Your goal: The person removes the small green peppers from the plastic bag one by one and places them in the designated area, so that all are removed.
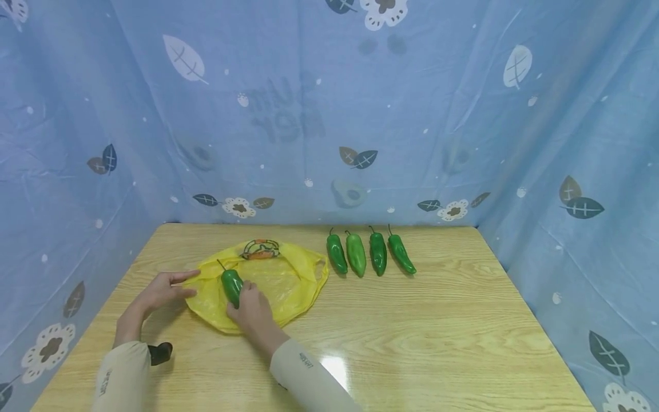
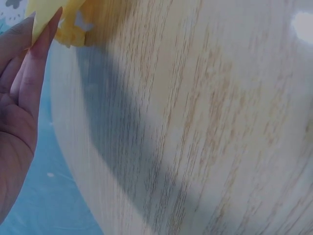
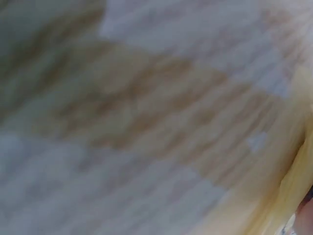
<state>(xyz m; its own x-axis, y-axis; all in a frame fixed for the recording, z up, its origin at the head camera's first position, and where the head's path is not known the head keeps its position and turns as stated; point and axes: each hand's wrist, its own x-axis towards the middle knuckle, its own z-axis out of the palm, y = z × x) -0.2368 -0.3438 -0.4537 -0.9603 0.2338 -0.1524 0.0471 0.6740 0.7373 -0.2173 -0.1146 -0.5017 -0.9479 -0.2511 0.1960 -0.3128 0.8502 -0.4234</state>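
A yellow plastic bag (image 1: 293, 286) lies spread on the wooden table, with a dark and orange print near its far edge. At the bag's left edge is my left hand (image 1: 163, 290); in the left wrist view its thumb and fingers pinch a fold of the yellow plastic (image 2: 45, 18). My right hand (image 1: 253, 311) grips a green pepper (image 1: 231, 285) by its lower end, over the left part of the bag. The pepper's thin stem points to the back. In the right wrist view, only a fingertip (image 3: 304, 220) shows beside blurred yellow plastic (image 3: 293, 183).
Several green peppers (image 1: 356, 254) lie side by side at the back of the table (image 1: 412, 332), right of the bag. Blue patterned cloth (image 1: 329, 114) hangs behind and along both sides. A dark strap piece (image 1: 161, 353) sticks out by the left sleeve.
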